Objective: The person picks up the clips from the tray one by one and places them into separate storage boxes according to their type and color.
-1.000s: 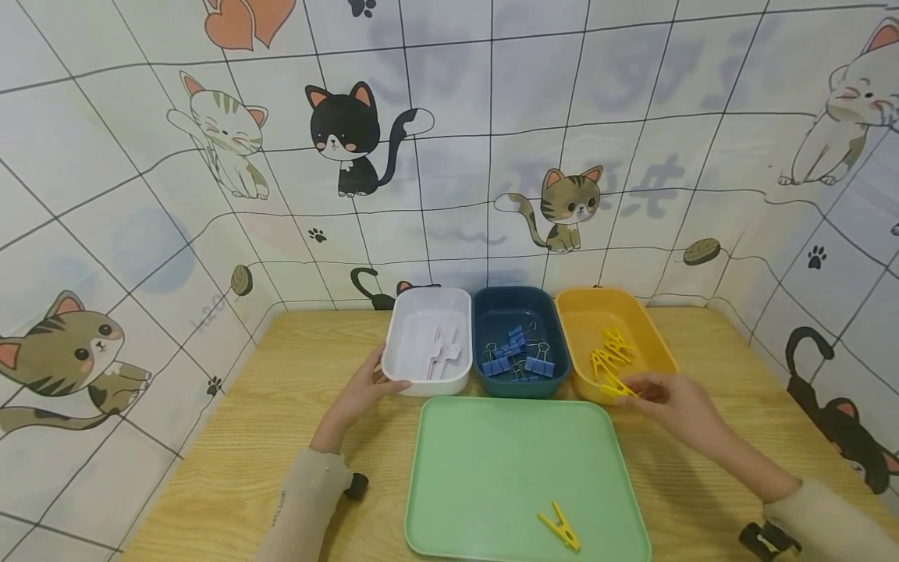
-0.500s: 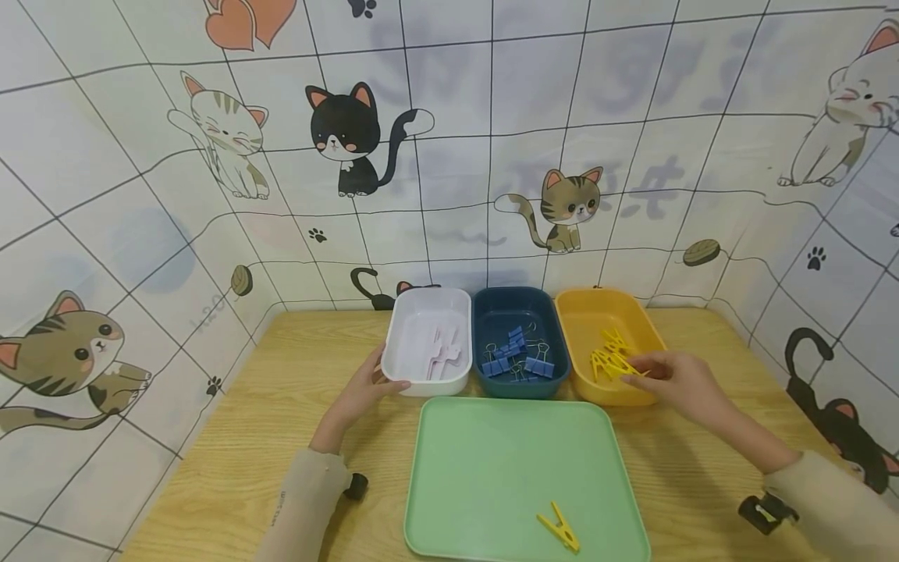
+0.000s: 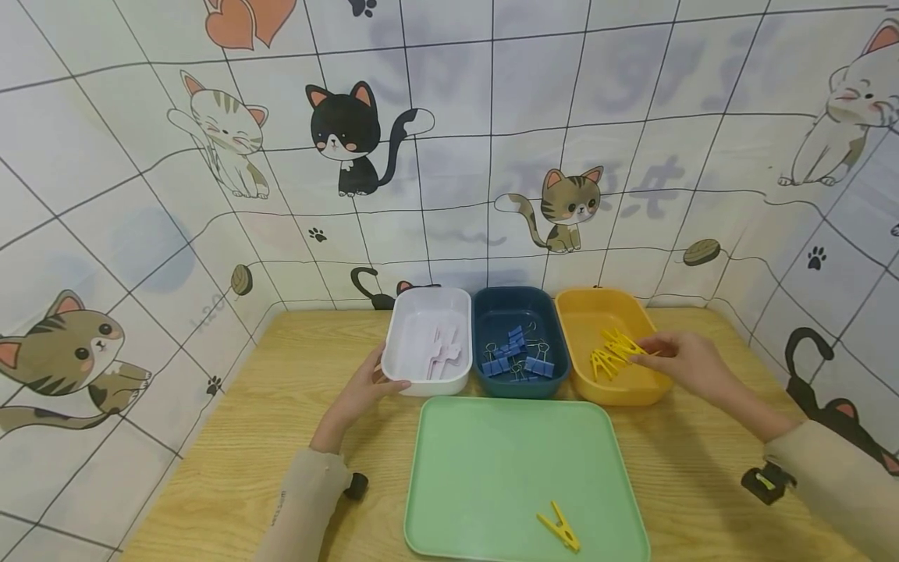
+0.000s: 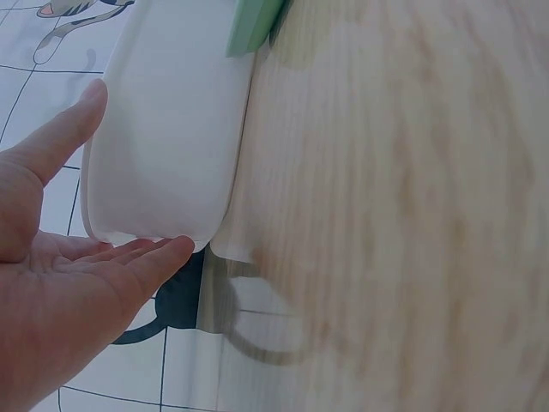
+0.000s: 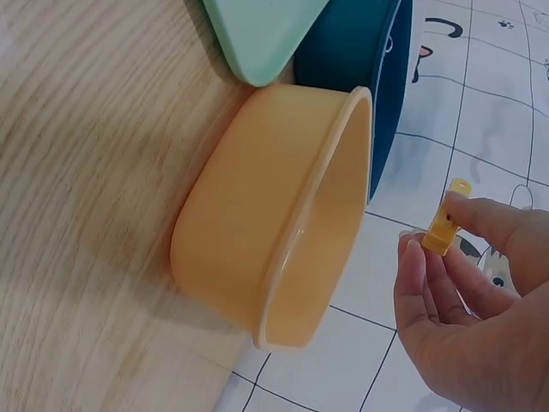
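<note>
My right hand pinches a yellow plastic clothespin between thumb and fingers, above the right side of the yellow bin. Several more yellow clothespins lie in that bin, overlapping the held one in the head view. My left hand rests at the near left corner of the white bin, thumb along its front and straight fingers against its side. Inside the white bin are a few pale clips. One yellow clothespin lies on the green tray.
A dark blue bin with several blue binder clips stands between the white and yellow bins. All three stand in a row on the wooden table, behind the tray. A cat-patterned sheet covers the walls around the back and sides.
My right hand has moved away from me and slightly right, carrying the clothespin from the yellow bin's front edge to over its right side. The left hand stays at the white bin.
</note>
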Available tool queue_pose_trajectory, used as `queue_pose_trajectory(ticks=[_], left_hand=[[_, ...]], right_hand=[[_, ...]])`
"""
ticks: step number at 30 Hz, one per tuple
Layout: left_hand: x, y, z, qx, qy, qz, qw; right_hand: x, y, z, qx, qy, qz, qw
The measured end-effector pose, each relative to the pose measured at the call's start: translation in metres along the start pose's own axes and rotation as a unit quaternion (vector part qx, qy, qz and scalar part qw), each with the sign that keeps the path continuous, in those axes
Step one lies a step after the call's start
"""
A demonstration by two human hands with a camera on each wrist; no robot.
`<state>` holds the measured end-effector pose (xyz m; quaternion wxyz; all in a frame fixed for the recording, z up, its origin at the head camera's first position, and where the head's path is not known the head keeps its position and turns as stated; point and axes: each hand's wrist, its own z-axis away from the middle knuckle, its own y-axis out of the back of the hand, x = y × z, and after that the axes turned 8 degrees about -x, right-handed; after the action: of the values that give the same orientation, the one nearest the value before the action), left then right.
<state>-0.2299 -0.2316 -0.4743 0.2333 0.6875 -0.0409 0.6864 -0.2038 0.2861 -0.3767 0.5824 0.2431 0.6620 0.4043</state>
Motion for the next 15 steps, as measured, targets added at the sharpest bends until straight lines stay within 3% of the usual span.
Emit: queue_pose_trajectory(ticks=[15], left_hand=[[0.0, 0.002, 0.0, -0.003, 0.0, 0.01, 0.9999]], right_hand=[[0.014, 0.015, -0.018, 0.001, -0.003, 0.002, 1.0]])
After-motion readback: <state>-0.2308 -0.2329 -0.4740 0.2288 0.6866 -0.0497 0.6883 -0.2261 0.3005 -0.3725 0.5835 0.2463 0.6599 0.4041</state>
